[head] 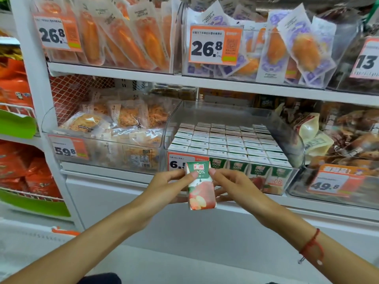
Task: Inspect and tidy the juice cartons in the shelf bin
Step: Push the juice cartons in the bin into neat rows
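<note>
While both hands pinch its top corners, left hand (pixel 164 182) and right hand (pixel 231 184), one juice carton (pixel 201 186) hangs upright before the bin (pixel 295 144)'s front left corner. Best move, I reckon: turn it slowly, check every face, then slot it flush with the packed rows (pixel 223 140).

I have both arms stretched forward, my left hand (pixel 164 183) and right hand (pixel 231 185) meeting, fingers curled, thumbs pinching inward at chest height.
</note>
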